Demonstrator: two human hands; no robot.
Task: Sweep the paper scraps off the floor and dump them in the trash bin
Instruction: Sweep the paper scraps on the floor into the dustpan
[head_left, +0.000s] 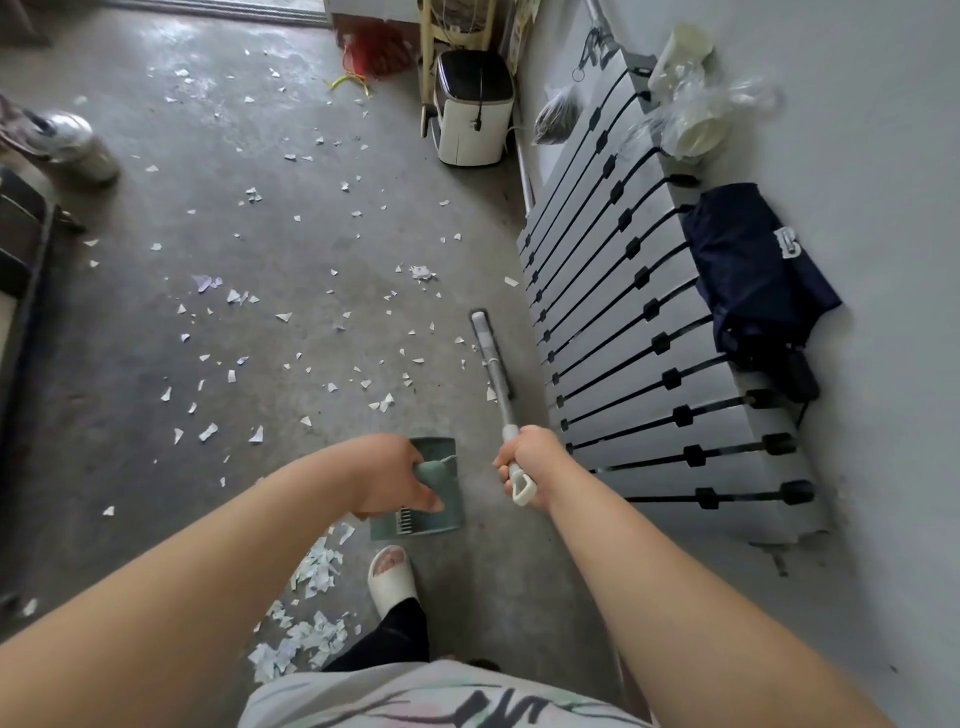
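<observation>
White paper scraps lie scattered over the grey concrete floor, with a denser heap beside my foot. My left hand grips the handle of a green dustpan that stands on the floor below it. My right hand grips the white handle of a broom, whose head reaches forward along the floor near the radiator. A white trash bin with a dark lid stands at the far wall corner.
A white radiator with black straps runs along the right wall; a navy umbrella and plastic bags lie on it. A metal kettle sits at far left, dark furniture along the left edge. My slippered foot stands behind the dustpan.
</observation>
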